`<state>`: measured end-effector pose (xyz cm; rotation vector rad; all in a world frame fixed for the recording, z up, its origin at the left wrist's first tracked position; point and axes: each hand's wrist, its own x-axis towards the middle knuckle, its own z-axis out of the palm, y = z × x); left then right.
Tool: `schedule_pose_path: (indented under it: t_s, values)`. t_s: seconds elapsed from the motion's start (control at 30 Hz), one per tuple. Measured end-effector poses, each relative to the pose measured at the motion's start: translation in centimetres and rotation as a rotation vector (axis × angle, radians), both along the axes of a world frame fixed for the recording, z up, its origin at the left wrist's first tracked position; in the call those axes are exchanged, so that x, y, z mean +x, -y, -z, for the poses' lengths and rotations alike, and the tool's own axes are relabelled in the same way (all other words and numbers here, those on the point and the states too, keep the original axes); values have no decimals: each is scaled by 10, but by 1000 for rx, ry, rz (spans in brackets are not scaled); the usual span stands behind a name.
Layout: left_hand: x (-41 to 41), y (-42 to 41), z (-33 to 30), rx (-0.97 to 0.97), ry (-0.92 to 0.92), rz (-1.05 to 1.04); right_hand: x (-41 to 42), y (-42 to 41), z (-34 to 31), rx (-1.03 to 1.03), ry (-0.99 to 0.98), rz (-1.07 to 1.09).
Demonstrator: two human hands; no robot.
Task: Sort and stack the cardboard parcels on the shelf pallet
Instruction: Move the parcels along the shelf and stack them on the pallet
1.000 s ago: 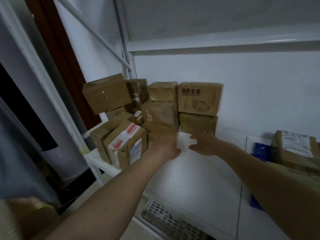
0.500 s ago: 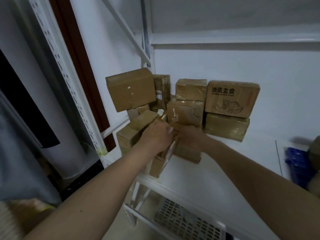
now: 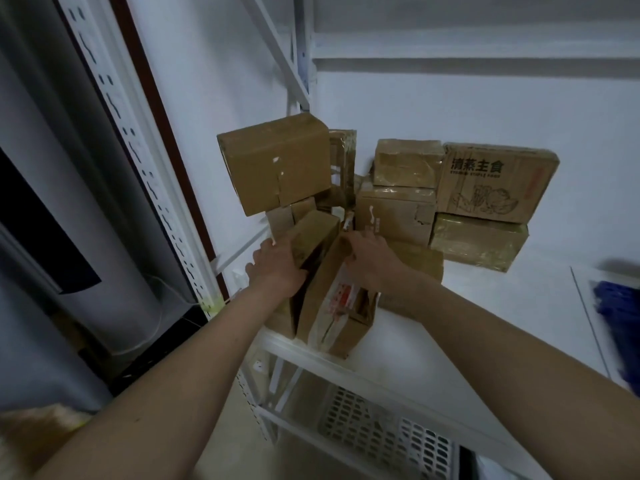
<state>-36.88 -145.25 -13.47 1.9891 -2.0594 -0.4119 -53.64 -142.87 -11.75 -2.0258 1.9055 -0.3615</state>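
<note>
Several cardboard parcels are piled in the left rear corner of the white shelf [image 3: 433, 344]. My right hand [image 3: 372, 259] grips the top edge of a front parcel with a red-and-white label [image 3: 332, 306], which stands tilted near the shelf's front edge. My left hand [image 3: 277, 268] holds the side of a plain brown parcel [image 3: 313, 233] right beside it. A big plain box [image 3: 277, 164] sits high at the left. A printed box with black characters [image 3: 495, 181] lies on a taped box [image 3: 479, 242] at the right.
A perforated white upright [image 3: 138, 150] and a brown door frame stand at the left. Below the shelf lies a white perforated basket [image 3: 384, 434]. A blurred blue object [image 3: 620, 306] sits at the right edge. Bare shelf stretches between it and the pile.
Both hands moved from hovering in front of the pile onto the two front parcels and took hold of them. The labelled parcel is tipped more upright. The view shifted left and closer.
</note>
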Motion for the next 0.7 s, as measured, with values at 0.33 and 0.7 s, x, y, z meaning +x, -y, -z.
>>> schedule_pose_path:
  t_s: [0.33,0.7]
  values:
    - [5,3,-7,-196,87,-10,-3,13,2,-20,35,54]
    - [14,-28,-84,-585,-82,227,15,19,-25,-40,202,116]
